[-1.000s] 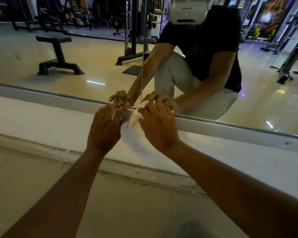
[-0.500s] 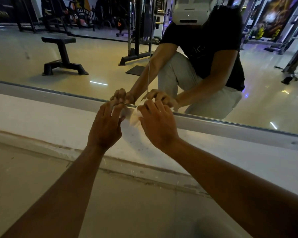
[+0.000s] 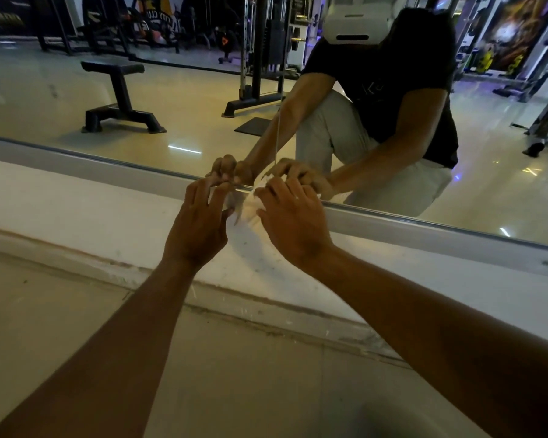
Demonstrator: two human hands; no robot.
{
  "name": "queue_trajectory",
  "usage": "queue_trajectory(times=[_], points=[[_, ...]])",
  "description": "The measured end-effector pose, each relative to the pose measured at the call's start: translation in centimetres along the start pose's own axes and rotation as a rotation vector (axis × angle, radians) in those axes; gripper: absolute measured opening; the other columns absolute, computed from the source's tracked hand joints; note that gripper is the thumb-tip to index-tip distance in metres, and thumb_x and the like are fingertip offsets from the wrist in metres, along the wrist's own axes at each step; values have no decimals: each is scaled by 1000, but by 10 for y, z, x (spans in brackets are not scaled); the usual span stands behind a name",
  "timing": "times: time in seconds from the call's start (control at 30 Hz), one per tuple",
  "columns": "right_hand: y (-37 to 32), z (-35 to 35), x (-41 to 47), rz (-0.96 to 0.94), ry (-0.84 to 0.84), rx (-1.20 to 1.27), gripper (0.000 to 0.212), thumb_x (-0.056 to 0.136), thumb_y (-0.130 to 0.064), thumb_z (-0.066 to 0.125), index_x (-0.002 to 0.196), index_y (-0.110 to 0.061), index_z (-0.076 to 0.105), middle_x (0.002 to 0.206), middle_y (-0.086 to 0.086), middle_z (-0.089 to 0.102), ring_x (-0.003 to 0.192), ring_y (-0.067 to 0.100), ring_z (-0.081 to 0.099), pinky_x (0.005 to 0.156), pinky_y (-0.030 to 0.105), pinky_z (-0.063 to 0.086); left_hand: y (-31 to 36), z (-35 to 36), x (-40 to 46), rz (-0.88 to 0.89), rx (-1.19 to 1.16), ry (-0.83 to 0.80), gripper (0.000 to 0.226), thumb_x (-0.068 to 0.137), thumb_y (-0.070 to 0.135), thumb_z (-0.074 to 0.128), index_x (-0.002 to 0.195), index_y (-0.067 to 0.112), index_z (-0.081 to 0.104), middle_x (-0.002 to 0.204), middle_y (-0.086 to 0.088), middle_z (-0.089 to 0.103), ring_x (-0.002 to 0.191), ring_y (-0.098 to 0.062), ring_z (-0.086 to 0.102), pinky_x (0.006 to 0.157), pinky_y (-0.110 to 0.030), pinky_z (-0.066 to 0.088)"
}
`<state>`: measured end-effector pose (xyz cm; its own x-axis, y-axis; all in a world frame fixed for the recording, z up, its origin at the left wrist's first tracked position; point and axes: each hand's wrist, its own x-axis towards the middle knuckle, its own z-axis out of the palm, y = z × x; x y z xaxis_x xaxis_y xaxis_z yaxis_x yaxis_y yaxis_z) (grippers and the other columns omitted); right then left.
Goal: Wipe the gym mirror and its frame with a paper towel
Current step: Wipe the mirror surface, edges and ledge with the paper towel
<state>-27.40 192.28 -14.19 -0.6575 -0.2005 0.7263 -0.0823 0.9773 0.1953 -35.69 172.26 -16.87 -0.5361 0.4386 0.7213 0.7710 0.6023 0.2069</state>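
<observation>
Head view looks down two bare forearms to a white paper towel bunched between both hands against the lower frame of the gym mirror. Far to the left of the grip, in the glass, a black flat bench is reflected standing on a pale glossy floor, well apart from the hands. Just left of the towel, the left hand lies with its back to the camera, fingers reaching forward to the frame's edge and curled lightly onto the towel's near-left corner — a narrow pinch, though the fingertips themselves are partly hidden. The towel sits at the frame's top lip, touching the strip where glass meets metal, with a loose fold hanging down toward the white ledge below the grip. Just right of it, the right hand covers the towel's other side, fingers bent over the wad and pressing it onto the frame. Above the grip the mirror shows both hands doubled, and a thin vertical seam in the glass rises from that spot. Right of the grip the frame runs on, downward across the picture, with a crouching person's reflection above it — dark shirt, light trousers.
</observation>
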Motion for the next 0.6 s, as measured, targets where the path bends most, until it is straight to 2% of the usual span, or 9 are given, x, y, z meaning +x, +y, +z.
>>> queue_trajectory(times=[0.1,0.27,0.43,0.53,0.6], points=[[15,-15,-13,13,1,5,36,101,-29,79,133,-15,73,133,10,71,117,31,68,96,43,57,1,-3,2,-18,-40,14,52,101,31,65,144,4,56,152,-25,50,137,-43,49,105,-53,54],[46,-38,-47,100,-22,-36,41,97,-26,84,134,-14,71,135,11,67,118,33,65,98,49,58,-1,-5,4,-4,-14,19,51,100,21,70,144,2,55,148,-26,51,133,-43,51,96,-56,61],[13,-18,-17,65,-6,5,40,96,-26,84,132,-14,73,133,10,69,117,31,66,96,43,56,3,-6,3,-13,12,17,50,102,32,63,144,5,55,147,-26,52,131,-43,53,95,-51,59],[-4,-7,0,57,2,9,35,98,-26,83,131,-16,74,134,9,71,120,30,68,97,40,57,-1,-8,9,26,45,2,47,101,29,63,140,6,54,141,-28,55,124,-45,57,93,-56,62],[2,-10,-6,71,4,34,38,97,-25,84,132,-15,74,136,11,71,121,32,68,99,43,58,-6,-8,10,31,71,2,44,102,28,65,139,6,55,141,-27,56,124,-44,57,93,-57,62]])
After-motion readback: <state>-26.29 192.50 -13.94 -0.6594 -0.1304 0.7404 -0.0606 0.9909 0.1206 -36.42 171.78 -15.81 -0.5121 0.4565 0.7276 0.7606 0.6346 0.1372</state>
